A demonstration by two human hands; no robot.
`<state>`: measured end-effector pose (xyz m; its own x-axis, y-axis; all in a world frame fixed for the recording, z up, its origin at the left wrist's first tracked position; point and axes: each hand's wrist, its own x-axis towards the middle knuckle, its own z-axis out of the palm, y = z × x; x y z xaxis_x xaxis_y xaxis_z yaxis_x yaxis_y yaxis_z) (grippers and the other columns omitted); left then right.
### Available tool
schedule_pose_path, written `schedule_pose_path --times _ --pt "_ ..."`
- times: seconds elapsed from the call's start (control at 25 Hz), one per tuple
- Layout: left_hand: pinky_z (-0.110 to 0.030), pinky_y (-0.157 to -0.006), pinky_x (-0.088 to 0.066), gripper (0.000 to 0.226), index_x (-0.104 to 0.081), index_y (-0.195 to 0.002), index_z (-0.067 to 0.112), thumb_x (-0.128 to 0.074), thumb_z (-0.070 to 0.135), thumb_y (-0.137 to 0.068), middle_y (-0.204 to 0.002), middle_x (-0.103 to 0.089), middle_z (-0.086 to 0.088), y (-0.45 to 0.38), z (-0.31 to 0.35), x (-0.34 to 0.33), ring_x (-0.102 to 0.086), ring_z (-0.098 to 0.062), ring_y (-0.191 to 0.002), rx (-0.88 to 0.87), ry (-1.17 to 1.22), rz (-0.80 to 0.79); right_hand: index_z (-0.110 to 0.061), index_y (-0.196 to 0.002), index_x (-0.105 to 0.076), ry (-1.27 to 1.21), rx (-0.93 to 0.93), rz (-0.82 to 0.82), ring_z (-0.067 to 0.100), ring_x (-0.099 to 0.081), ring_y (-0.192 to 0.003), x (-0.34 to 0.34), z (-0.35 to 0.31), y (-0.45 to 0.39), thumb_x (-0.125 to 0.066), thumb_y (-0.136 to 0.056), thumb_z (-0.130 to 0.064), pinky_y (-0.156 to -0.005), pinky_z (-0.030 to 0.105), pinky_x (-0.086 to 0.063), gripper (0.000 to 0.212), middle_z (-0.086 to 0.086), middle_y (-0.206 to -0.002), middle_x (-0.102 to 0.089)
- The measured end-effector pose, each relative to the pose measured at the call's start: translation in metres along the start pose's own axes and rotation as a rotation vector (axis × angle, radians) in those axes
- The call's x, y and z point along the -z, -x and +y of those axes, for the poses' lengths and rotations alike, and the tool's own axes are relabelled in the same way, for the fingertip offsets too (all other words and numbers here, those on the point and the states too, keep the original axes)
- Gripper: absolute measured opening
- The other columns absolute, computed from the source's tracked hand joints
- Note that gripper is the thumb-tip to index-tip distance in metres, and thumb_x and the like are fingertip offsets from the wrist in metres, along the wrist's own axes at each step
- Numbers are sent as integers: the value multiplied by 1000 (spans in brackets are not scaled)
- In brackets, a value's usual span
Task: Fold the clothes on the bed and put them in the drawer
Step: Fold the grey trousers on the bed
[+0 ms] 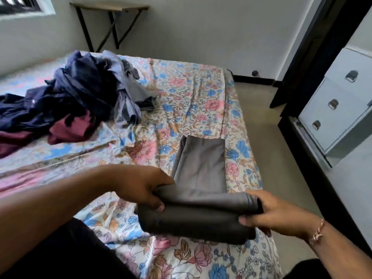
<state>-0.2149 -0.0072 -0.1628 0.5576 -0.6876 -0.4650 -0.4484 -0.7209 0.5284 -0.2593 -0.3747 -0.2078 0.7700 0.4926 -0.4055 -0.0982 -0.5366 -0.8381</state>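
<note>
Grey trousers point(199, 190) lie on the near right part of the bed point(181, 93), partly folded — the far end still flat on the floral sheet, the near end doubled over into a thick roll-like fold. The person's left hand point(141, 188) grips the left end of that fold, fingers curled over the top layer, thumb tucked under it. Right hand point(275, 214) pinches the right end, thumb below, fingers on the top edge of the cloth. Both hands clamped on fabric, neither spread. A thin bracelet point(318, 231) sits on the right wrist.

Pile of unfolded clothes point(68, 97) sits on the far left of the bed, well apart from the trousers — dark navy pieces, a maroon piece at the near edge of the heap, a pale blue-grey shirt on its right side. All crumpled, individual items hard to separate.

White drawer unit point(338, 109) stands at the right, across the strip of floor from the bed, three metal handles visible on its front; drawers look closed, though the upper part is cut by the frame edge. Dark door frame point(314, 49) just left of it. Small folding table point(108, 9) against the far wall, window corner point(24, 7) at far left.
</note>
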Motion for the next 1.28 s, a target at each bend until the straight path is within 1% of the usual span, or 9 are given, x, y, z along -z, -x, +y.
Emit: schedule_pose_path --times 0.16,0.36,0.48,0.6,0.72,0.8,0.96,1.12,1.28 --pt "-30 -81 -54 38 -61 -124 27 -80 26 -90 -105 -69 9 -39 -28 64 -66 -9 -92 45 -52 318 -14 -125 -65 -183 -18 212 9 -51 -55 51 -17 -54 -85 -83 -32 -45 20 -42 50 3 -83 -67" --pt "-38 -94 -54 60 -50 -144 24 -76 22 -90 -119 -69 -4 -131 -78 131 -65 -25 -105 320 -63 590 -17 -119 -61 -248 -173 584 13 -56 -55 101 -30 -154 -66 -100 -17 -49 24 -44 20 6 -95 -67" --pt "-39 -93 -55 57 -48 -146 22 -70 23 -93 -123 -68 -3 -154 -80 95 -64 -21 -106 465 286 1031 -25 -131 -55 273 -111 825 14 -60 -96 70 -19 -176 -67 -96 -34 -79 29 -52 38 0 -127 -62" --pt "-21 -85 -55 25 -64 -120 20 -68 14 -96 -109 -68 7 -141 -48 12 -63 2 -96 357 655 1316 -30 -146 -48 767 290 535 17 -40 -140 0 -6 -161 -68 -82 -66 -117 46 -34 76 -6 -151 -45" --pt "-25 -72 -51 22 -67 -91 17 -62 -3 -92 -87 -68 2 -126 -1 -57 -60 2 -75 489 1011 1466 -23 -152 -46 1183 277 509 32 -12 -158 -28 -1 -157 -70 -61 -73 -121 71 -6 106 9 -168 -25" --pt "-32 -71 -49 22 -65 -87 18 -62 -3 -87 -86 -66 -5 -126 19 -85 -60 -11 -77 540 1178 1553 -18 -150 -50 1255 242 523 33 -23 -156 -32 -9 -160 -81 -57 -59 -120 72 -8 106 14 -164 -35" --pt "-37 -76 -54 18 -67 -105 16 -65 8 -89 -93 -70 -7 -135 42 -108 -64 -22 -84 558 1636 1399 -12 -144 -55 1299 98 500 32 -60 -129 -39 -19 -173 -77 -73 -24 -114 64 -33 75 14 -138 -64" --pt "-40 -79 -60 51 -66 -125 3 -79 39 -91 -110 -77 -17 -155 51 -98 -75 -30 -100 273 2179 993 -16 -120 -69 1222 50 579 27 -75 -73 -53 -47 -153 -69 -82 -20 -59 38 -58 38 4 -88 -76" --pt "-58 -81 -62 38 -70 -106 -7 -85 22 -85 -99 -76 -25 -178 35 -85 -76 -41 -90 407 2283 1240 -34 -136 -57 1177 36 484 20 -71 -106 -53 -50 -132 -50 -91 -57 -82 40 -56 51 -10 -122 -72"
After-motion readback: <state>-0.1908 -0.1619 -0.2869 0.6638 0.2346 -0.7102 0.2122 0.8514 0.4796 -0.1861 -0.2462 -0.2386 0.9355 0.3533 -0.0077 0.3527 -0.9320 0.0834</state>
